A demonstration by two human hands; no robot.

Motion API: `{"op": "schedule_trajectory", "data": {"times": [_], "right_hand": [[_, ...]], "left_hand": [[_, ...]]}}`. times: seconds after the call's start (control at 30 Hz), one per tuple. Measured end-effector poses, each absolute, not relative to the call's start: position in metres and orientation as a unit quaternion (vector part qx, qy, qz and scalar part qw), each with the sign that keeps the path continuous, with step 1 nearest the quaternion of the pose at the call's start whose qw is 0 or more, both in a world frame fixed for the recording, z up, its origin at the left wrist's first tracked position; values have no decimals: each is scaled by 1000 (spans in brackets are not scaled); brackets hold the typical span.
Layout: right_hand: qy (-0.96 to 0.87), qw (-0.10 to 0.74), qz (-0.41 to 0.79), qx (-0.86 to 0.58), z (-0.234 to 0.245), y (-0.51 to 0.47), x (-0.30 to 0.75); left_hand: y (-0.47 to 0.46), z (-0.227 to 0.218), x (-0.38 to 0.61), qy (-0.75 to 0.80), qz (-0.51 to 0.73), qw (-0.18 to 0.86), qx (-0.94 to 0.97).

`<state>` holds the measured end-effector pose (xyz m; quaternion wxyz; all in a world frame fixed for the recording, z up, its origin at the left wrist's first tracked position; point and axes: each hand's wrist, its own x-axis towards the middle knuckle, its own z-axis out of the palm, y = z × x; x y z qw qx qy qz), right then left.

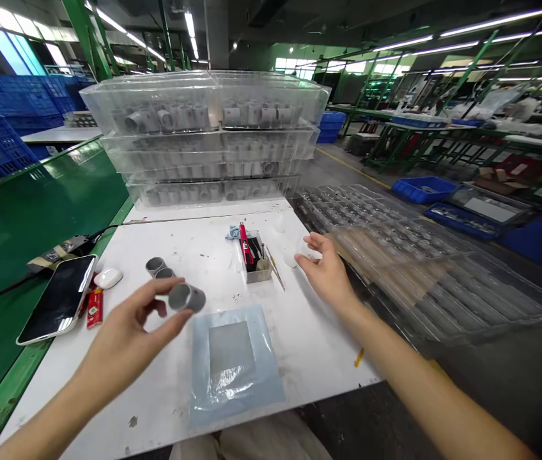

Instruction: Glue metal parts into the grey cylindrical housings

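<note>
My left hand (130, 332) pinches a short grey metal sleeve (187, 298) between thumb and fingertips, lifted a little above the white table (175, 383). Two more grey sleeves (158, 267) stand on the table just behind it. A blue-edged plastic pouch (232, 363) lies flat in front of me. My right hand (325, 271) hovers at the table's right side, fingers loosely curled around a small clear round piece (310, 250), beside a small open box (255, 259) with a red tool and other tools in it.
Stacked clear trays of grey sleeves (208, 137) stand at the table's back. Empty clear blister trays (410, 262) spread to the right. A phone (59, 299), a white mouse-like object (108, 277), a red lighter (94, 308) and a cable lie at the left by the green bench.
</note>
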<state>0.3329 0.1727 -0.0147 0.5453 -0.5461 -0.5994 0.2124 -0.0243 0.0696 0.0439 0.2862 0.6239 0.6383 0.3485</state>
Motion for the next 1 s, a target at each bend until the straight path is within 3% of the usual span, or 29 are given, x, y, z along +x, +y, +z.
{"op": "schedule_trajectory", "data": {"times": [0.1,0.27,0.37,0.57,0.8,1.0], "right_hand": [[-624,514,249,-533,-24,192,338],[-615,563,237,-499,-16,184,331],[-617,604,218,-455,1,152,316],[-651,593,286,-379,17,97,267],[-666,610,251,-348,43,92,234],[-639,638,324,-283,40,97,219]], "left_hand": [[42,31,-10,588,374,456,554],[25,13,-3,552,371,566,487],[23,7,-4,552,372,594,452],[23,-1,-6,530,400,635,395],[23,1,-16,547,370,608,441],[24,0,-21,557,345,624,426]]}}
